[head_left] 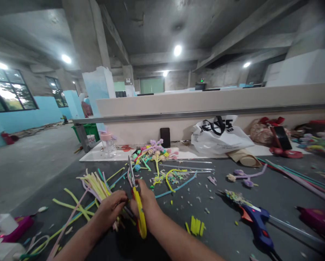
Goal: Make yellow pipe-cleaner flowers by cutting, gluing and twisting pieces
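Two hands at work on my feed, over a dark tabletop (173, 232) sprinkled with fuzzy scraps. Along the far edge runs a pale partition (179, 103); a black phone (165, 137) leans there, a white bag (219, 141) slumps to its right, and a clear bottle (108, 146) with a pink top stands to the left. Beyond, I've got a bare concrete hall, lights on, windows (11, 90) at far left. Now the hands! The right hand (145, 201) has the scissors (140, 217) in its grip, yellow handles towards me, blades pointing away. The left hand (110, 210) is curled just beside it, and the bunch of fuzzy sticks (95, 183) lies right up against that hand, fanning out past its far side. Is it clasping them? I can't tell; the fingers hide it. Over right, a blue glue gun (260, 224) lies well apart.
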### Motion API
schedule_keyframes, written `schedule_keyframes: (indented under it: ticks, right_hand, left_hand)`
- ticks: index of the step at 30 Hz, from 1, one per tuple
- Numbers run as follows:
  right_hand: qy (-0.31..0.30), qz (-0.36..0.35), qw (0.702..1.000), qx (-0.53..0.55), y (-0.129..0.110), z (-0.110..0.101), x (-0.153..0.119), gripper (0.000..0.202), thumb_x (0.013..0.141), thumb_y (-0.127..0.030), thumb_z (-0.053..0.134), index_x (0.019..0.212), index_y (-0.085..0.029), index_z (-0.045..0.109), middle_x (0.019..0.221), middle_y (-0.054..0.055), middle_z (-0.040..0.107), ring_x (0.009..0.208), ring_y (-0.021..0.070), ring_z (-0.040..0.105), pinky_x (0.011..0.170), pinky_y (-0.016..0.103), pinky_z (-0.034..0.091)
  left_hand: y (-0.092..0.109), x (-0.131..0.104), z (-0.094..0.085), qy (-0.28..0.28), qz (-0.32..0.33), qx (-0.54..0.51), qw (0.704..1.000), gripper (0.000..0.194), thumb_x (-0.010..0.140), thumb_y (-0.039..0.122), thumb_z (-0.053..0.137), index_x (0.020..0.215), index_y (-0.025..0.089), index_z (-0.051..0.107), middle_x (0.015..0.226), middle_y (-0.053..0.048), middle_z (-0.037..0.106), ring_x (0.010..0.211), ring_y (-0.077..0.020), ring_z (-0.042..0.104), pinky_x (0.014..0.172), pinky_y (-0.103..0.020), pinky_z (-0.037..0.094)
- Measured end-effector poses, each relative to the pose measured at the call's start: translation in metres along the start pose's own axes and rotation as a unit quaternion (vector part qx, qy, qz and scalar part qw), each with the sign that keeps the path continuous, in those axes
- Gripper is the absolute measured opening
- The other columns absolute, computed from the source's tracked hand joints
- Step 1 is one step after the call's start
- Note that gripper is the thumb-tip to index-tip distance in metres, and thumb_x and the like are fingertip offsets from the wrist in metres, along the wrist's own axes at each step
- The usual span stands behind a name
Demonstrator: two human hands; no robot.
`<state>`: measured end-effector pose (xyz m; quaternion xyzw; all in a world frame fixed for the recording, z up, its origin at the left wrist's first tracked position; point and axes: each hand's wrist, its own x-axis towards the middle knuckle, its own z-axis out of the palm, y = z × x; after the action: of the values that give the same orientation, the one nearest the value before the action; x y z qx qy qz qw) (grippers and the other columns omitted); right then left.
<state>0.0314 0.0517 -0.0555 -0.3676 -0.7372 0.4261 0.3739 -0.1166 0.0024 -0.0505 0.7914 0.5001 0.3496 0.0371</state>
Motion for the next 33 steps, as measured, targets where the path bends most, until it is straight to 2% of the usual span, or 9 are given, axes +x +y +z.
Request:
schedule_keyframes:
  ticks: [5, 9, 15, 17, 21, 23, 26, 30, 33]
  right_hand:
    - [0.078, 0.026, 0.995, -0.059, -0.003, -0.005, -0.005, 0.037, 0.065, -0.028, 0.044, 0.097, -0.046, 0.038, 0.061, -0.015, 0.055, 0.058, 0.0135, 0.054, 0.056, 0.023, 0.038]
    - [0.108, 0.035, 0.99, -0.078, -0.018, -0.028, -0.015, 0.038, 0.064, -0.025, 0.046, 0.097, -0.043, 0.04, 0.054, -0.012, 0.051, 0.053, 0.0129, 0.051, 0.052, 0.022, 0.036]
    - [0.144, 0.025, 0.989, -0.023, -0.061, -0.149, -0.07, 0.042, 0.067, -0.022, 0.054, 0.108, -0.026, 0.044, 0.073, -0.001, 0.055, 0.056, 0.0145, 0.05, 0.051, 0.025, 0.041]
    - [0.208, -0.008, 0.977, 0.043, -0.07, -0.192, -0.09, 0.038, 0.069, -0.025, 0.06, 0.105, -0.026, 0.047, 0.071, -0.001, 0.052, 0.053, 0.0125, 0.048, 0.046, 0.023, 0.04]
    - [0.305, -0.029, 0.943, 0.133, -0.079, -0.229, -0.113, 0.028, 0.07, -0.021, 0.063, 0.094, -0.027, 0.05, 0.065, -0.003, 0.048, 0.049, 0.0114, 0.047, 0.039, 0.02, 0.036]
    - [0.277, -0.034, 0.947, 0.16, -0.079, -0.223, -0.113, 0.032, 0.069, -0.018, 0.063, 0.097, -0.025, 0.05, 0.064, -0.004, 0.048, 0.049, 0.0106, 0.047, 0.04, 0.02, 0.036]
    - [0.19, -0.041, 0.958, 0.209, -0.075, -0.201, -0.104, 0.033, 0.069, -0.016, 0.062, 0.098, -0.024, 0.05, 0.067, -0.004, 0.05, 0.05, 0.009, 0.047, 0.043, 0.018, 0.036]
    - [0.069, -0.045, 0.951, 0.297, -0.068, -0.174, -0.095, 0.031, 0.07, -0.016, 0.061, 0.098, -0.023, 0.05, 0.067, -0.004, 0.05, 0.051, 0.008, 0.046, 0.047, 0.019, 0.037]
    - [0.015, -0.033, 0.945, 0.326, -0.063, -0.164, -0.093, 0.031, 0.07, -0.015, 0.061, 0.098, -0.023, 0.05, 0.067, -0.005, 0.049, 0.051, 0.0077, 0.046, 0.049, 0.02, 0.037]
  left_hand:
    - [-0.001, 0.0, 0.007, -0.028, 0.006, -0.017, 0.999, 0.022, 0.078, 0.011, 0.035, 0.069, 0.019, 0.054, 0.074, -0.004, 0.058, 0.072, -0.0143, 0.055, 0.067, -0.025, 0.046]
    - [-0.009, -0.001, 0.004, -0.058, -0.021, -0.02, 0.998, 0.023, 0.08, 0.014, 0.034, 0.073, 0.019, 0.055, 0.074, -0.004, 0.058, 0.073, -0.0142, 0.055, 0.068, -0.025, 0.045]
    - [-0.03, -0.002, -0.009, -0.027, -0.066, 0.013, 0.997, 0.018, 0.081, 0.022, 0.042, 0.079, 0.019, 0.06, 0.081, -0.004, 0.064, 0.082, -0.0162, 0.058, 0.078, -0.029, 0.046]
    - [-0.038, -0.003, -0.01, -0.003, -0.077, 0.029, 0.997, 0.017, 0.081, 0.026, 0.044, 0.081, 0.02, 0.06, 0.084, -0.004, 0.065, 0.084, -0.0167, 0.059, 0.079, -0.029, 0.047]
    - [-0.042, -0.002, -0.012, 0.085, -0.072, 0.095, 0.989, 0.025, 0.079, 0.034, 0.048, 0.098, 0.021, 0.057, 0.095, -0.006, 0.064, 0.09, -0.02, 0.059, 0.083, -0.035, 0.046]
    - [-0.028, 0.003, -0.017, 0.122, -0.039, 0.137, 0.982, 0.027, 0.079, 0.033, 0.048, 0.103, 0.021, 0.054, 0.101, -0.007, 0.061, 0.1, -0.0229, 0.055, 0.091, -0.04, 0.042]
    - [0.021, 0.015, -0.03, 0.154, 0.014, 0.166, 0.974, 0.037, 0.081, 0.03, 0.045, 0.116, 0.023, 0.046, 0.117, -0.008, 0.053, 0.112, -0.0258, 0.047, 0.098, -0.045, 0.035]
    - [0.101, 0.032, -0.035, 0.081, 0.065, 0.129, 0.986, 0.045, 0.081, 0.034, 0.045, 0.125, 0.027, 0.041, 0.135, -0.004, 0.04, 0.121, -0.0275, 0.039, 0.099, -0.043, 0.035]
    - [0.136, 0.042, -0.025, 0.009, 0.073, 0.05, 0.996, 0.037, 0.081, 0.033, 0.046, 0.118, 0.029, 0.049, 0.12, -0.002, 0.055, 0.11, -0.0231, 0.051, 0.091, -0.035, 0.043]
